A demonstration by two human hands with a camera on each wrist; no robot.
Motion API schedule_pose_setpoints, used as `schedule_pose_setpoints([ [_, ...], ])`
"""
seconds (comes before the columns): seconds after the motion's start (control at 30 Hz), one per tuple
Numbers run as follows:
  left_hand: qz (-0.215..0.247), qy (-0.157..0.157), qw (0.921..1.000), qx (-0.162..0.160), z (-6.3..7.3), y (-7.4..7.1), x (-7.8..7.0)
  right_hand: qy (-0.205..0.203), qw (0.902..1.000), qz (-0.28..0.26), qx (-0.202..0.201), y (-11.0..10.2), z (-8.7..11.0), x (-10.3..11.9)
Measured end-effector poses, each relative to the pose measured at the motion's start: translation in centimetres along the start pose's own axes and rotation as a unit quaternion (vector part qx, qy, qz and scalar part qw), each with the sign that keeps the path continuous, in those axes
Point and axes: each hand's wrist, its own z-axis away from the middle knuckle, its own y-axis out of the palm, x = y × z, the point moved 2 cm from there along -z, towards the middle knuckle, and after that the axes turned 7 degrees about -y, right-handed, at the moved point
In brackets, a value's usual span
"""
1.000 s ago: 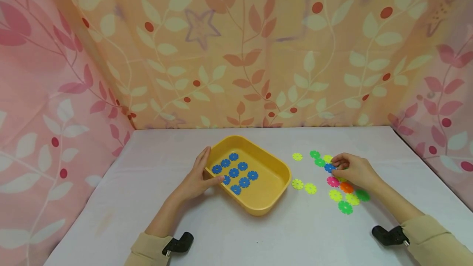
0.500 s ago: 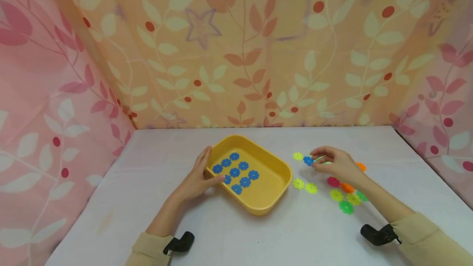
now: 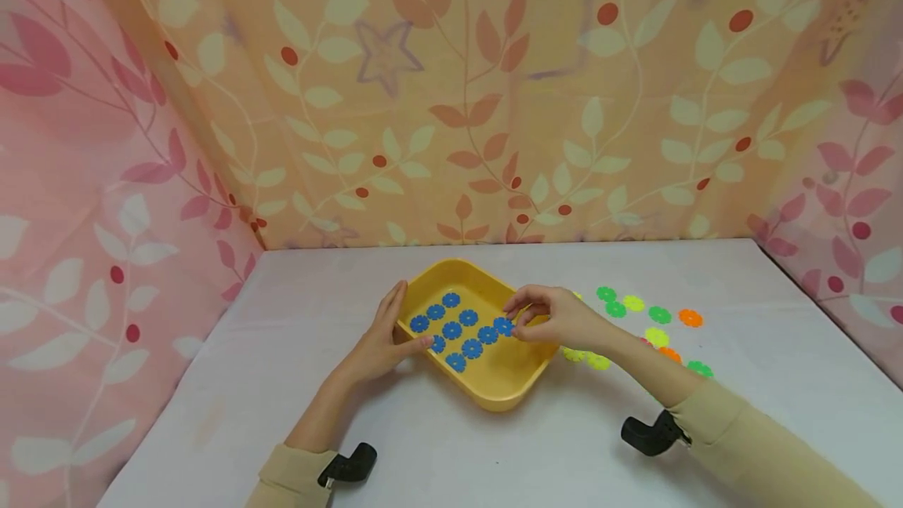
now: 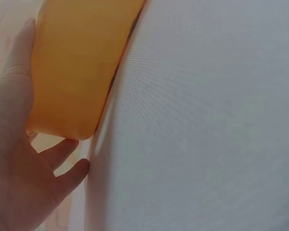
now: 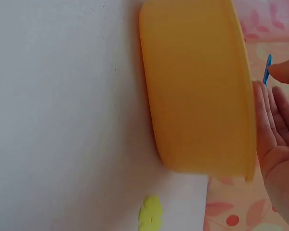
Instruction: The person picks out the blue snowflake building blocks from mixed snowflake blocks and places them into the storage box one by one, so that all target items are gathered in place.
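Note:
In the head view a yellow plastic tray (image 3: 504,384) sits mid-table, with several blue notched snowflake discs (image 3: 451,329) laid in rows on its floor. My left hand (image 3: 381,342) grips the tray's left end, thumb over the rim and fingers along the outside. The left wrist view shows the same hand (image 4: 24,163) against the tray's outer wall (image 4: 79,67). Over the tray's right part, my right hand (image 3: 564,320) pinches one blue snowflake disc (image 3: 503,326). That disc (image 5: 267,70) appears edge-on between thumb and fingertips in the right wrist view, above the rim.
Right of the tray lie loose snowflake discs: green (image 3: 659,315), yellow (image 3: 633,303) and orange (image 3: 690,317). My right forearm partly covers others. A white cloth covers the table (image 3: 233,414). Patterned curtains (image 3: 458,100) stand behind and at both sides.
My right hand has carried a blue snowflake disc leftward from the loose discs to above the tray. My left hand keeps its grip on the tray, which stays in place.

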Motion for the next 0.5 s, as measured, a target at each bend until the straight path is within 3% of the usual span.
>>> schedule_pose_setpoints([
  [0.23, 0.003, 0.004, 1.0000, 0.000, 0.0, 0.0, 0.0, -0.020, 0.9932, -0.016, 0.114, 2.3, -2.0, 0.1],
  [0.5, 0.009, 0.003, 1.0000, -0.002, -0.1, 0.0, 0.0, -0.031, 0.9715, 0.013, 0.235, 3.6, -3.2, -0.3],
])
